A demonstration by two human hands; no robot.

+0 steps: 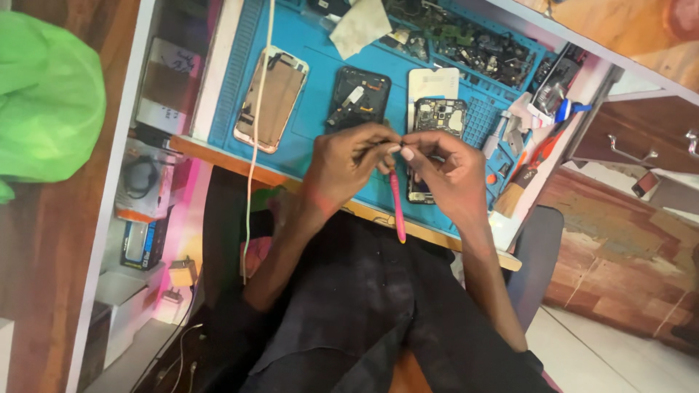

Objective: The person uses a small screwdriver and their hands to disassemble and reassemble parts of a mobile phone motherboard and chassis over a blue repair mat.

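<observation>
My left hand [348, 161] and my right hand [445, 171] meet fingertip to fingertip over the near edge of a blue work mat [313, 54]. Between them I hold a thin pink-handled tool [397, 207]; its handle hangs down toward my lap. My left fingers pinch its upper end, and my right fingers touch the same end. Beneath my right hand lies an opened phone [439, 116] with its circuit board showing, partly hidden by that hand. To its left lie a dark opened phone body [358, 97] and a pale phone frame [271, 98].
A white cable [255, 145] hangs across the mat and off the bench edge. Small parts fill trays [466, 40] at the mat's far side. Tools, a brush and a bottle [524, 145] crowd the right end. A green bag [47, 94] sits at left; boxes fill a shelf [145, 204].
</observation>
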